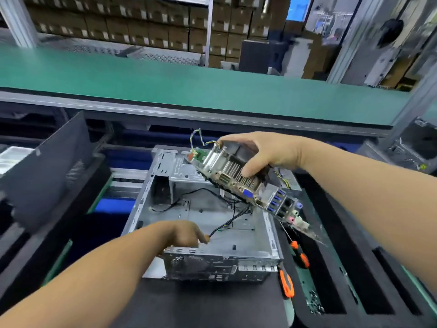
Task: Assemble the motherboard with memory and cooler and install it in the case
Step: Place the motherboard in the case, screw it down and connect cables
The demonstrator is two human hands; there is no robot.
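Observation:
An open grey metal case (238,235) lies on its side in front of me, with black cables (233,215) trailing across its floor. Above its far right corner my right hand (264,151) grips the cooler (233,166) mounted on the motherboard (279,204) and holds the board tilted in the air, its port side with blue sockets facing me. My left hand (186,233) reaches into the case near its front wall, fingers curled round the cables there.
Two orange-handled screwdrivers (287,282) lie right of the case on a black foam tray (354,268). A dark side panel (47,169) leans at the left. A green bench top (189,84) runs across behind, with stacked cartons beyond. Another case (411,147) stands far right.

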